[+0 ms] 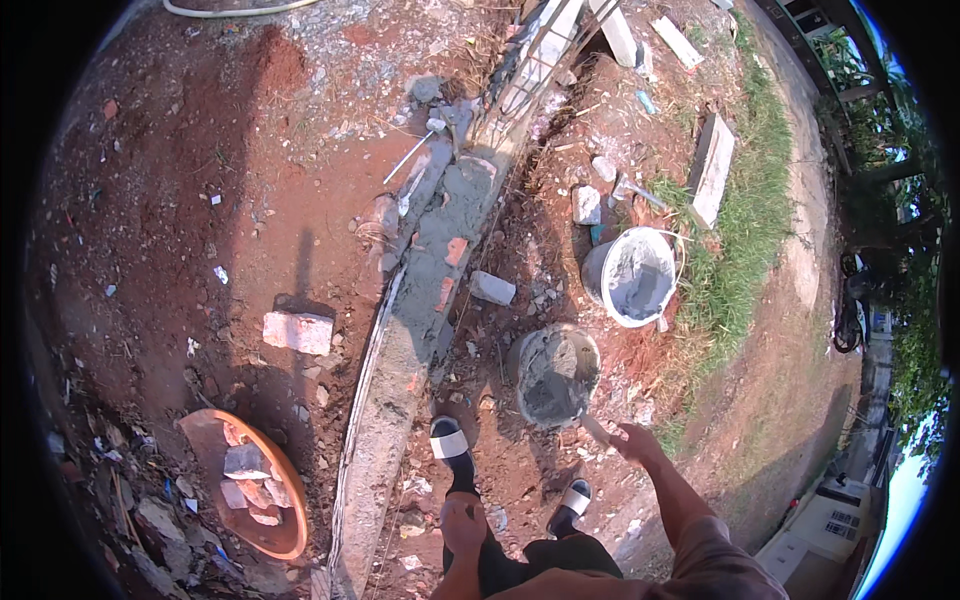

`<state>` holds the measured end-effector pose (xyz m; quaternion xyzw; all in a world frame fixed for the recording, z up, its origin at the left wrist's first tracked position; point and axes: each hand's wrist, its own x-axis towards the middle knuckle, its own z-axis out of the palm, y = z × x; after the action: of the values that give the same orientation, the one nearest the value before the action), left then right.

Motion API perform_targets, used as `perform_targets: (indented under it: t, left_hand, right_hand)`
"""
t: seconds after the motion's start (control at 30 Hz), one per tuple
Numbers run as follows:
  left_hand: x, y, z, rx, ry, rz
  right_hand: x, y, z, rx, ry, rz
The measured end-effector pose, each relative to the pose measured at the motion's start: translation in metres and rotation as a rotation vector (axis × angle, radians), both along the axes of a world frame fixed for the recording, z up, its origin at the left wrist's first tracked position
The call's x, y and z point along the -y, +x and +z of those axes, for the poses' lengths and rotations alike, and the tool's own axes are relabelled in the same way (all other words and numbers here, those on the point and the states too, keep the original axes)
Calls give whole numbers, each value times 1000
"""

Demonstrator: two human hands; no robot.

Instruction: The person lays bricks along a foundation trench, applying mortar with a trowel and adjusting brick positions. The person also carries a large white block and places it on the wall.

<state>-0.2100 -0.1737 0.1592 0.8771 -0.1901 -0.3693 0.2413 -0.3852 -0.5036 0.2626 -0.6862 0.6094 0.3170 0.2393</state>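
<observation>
My right hand (630, 442) grips the handle of a trowel (593, 426), whose blade dips toward the grey mortar in a bucket (548, 365) just beyond it. My left hand (462, 522) hangs low by my leg with its fingers curled; what, if anything, it holds is hidden. Left of the bucket, a long low footing (425, 290) runs away from me, topped with wet mortar and bits of red brick. Beyond the mortar bucket stands a white bucket (640, 275) with grey residue inside.
An orange tub (280, 510) of rubble lies at lower left. Loose blocks (297, 332), a hammer-like tool (640, 192) and a plank (710, 170) lie on red dirt. Grass (750, 240) and a path edge the right. Upright rebar and concrete posts (540, 50) top the footing's far end.
</observation>
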Motion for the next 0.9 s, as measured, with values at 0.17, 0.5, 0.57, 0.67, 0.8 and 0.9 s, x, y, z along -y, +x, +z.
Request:
perform_targets:
  t: [0.17, 0.5, 0.57, 0.67, 0.8, 0.9]
  left_hand:
    - [-74, 18, -18, 46, -60, -69]
    - [-81, 20, 42, 463, 480, -538]
    - [-23, -47, 69, 389, 725, -1021]
    - [1, -69, 79, 283, 323, 75]
    - [101, -152, 102, 112, 98, -267]
    - [166, -226, 126, 2, -20, -252]
  right_hand:
    - [-50, -128, 92, 64, 52, -327]
    - [-141, -503, 34, 55, 73, 161]
    - [-150, -587, 41, 343, 8, -446]
    - [-130, -599, 33, 496, -1, -1183]
    - [-118, -689, 41, 555, -138, -1467]
    - [-75, -725, 45, 693, -324, -1485]
